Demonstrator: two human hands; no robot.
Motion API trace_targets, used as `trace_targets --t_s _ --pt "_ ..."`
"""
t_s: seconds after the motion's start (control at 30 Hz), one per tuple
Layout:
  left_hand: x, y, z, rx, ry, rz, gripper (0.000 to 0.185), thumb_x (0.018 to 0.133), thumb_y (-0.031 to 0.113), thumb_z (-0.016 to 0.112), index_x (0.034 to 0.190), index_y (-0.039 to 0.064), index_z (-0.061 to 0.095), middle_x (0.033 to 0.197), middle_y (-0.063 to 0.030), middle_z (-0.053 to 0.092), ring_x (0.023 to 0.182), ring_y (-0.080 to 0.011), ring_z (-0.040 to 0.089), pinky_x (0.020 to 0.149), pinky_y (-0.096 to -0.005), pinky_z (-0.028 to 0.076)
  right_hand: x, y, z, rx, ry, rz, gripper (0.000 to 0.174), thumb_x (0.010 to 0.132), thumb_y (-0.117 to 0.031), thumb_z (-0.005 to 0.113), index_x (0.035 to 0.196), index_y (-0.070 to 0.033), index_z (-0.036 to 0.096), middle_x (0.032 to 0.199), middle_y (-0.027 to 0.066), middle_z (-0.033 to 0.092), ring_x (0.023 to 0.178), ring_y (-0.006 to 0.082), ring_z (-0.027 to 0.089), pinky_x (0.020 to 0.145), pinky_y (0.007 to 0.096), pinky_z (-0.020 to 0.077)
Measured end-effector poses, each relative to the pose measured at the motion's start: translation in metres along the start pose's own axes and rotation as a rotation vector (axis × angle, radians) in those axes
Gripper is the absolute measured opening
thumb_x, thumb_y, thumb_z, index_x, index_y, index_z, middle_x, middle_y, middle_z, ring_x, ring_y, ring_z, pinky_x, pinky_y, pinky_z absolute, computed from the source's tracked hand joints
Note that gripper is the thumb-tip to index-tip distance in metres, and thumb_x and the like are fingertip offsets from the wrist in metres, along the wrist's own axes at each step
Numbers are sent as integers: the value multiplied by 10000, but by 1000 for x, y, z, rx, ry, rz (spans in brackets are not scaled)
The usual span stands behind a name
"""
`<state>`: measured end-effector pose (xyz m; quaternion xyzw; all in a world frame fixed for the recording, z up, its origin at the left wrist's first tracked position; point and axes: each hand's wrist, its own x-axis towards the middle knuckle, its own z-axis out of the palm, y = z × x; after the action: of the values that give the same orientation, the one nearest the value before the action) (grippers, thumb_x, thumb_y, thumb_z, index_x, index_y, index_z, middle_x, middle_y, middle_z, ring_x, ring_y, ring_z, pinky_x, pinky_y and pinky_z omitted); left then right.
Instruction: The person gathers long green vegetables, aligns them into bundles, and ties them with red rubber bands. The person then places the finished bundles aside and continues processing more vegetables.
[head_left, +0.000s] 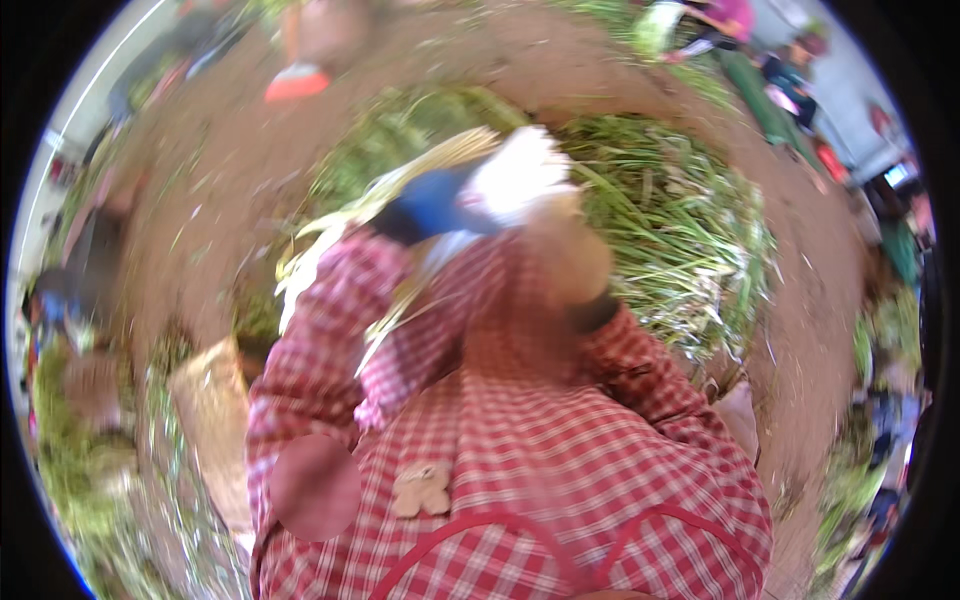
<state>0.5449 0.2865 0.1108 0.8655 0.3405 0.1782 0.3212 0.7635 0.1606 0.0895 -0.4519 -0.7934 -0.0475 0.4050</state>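
Observation:
My left hand (435, 202), in a blue glove, is closed around a bundle of long pale plant stalks (450, 150) lying across my lap. Beside it, blurred by motion, is my right hand (574, 251) at the bundle's white cut ends (521, 176); whether its fingers grip them cannot be told. Loose stalk tips hang down over my red checked sleeve and apron (525, 450). Just beyond my hands lies a heap of green stalks and leaves (667, 225) on the ground.
A brown cardboard piece (214, 427) stands at my left. An orange-red broom or dustpan (297, 81) is on the earth floor ahead. Other people sit at the upper right (795, 75) and at the left edge (56, 300), among more green plant heaps (82, 450).

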Motion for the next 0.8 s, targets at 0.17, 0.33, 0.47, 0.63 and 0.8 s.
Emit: trace_targets --t_s 0.17,0.33,0.47,0.63,0.8 --pt "10 5 29 300 -89 -59 641 609 571 734 1018 99 591 907 -175 643 892 -356 618 760 -423 468 7 -12 12 58 -35 119 533 795 -89 663 1295 -202 518 1081 93 615 868 277 633 737 354 516" --pt "8 -11 40 336 42 193 460 661 447 688 961 121 561 789 -160 621 752 -400 608 632 -460 486 22 -15 46 649 16 41 217 857 -66 598 1067 -77 648 902 76 638 863 201 635 757 294 504" --pt "2 -6 63 481 148 13 805 648 550 674 1259 75 449 1075 -166 595 1033 -340 567 882 -464 429 24 -15 53 1158 69 521 141 919 -101 547 921 -10 655 675 19 588 645 103 555 553 213 428" --pt "1 0 96 766 471 103 824 684 511 635 1325 63 374 1324 -163 438 1230 -266 425 1048 -489 255 31 -22 39 1462 55 823 162 924 -132 556 890 -10 657 595 -6 514 516 75 437 483 198 330" --pt "15 -9 98 558 302 122 230 780 256 549 904 67 508 819 -93 595 785 -283 583 753 -377 437 10 -26 36 1168 -21 685 109 896 -68 564 881 -21 662 630 -2 553 529 66 447 495 197 356"
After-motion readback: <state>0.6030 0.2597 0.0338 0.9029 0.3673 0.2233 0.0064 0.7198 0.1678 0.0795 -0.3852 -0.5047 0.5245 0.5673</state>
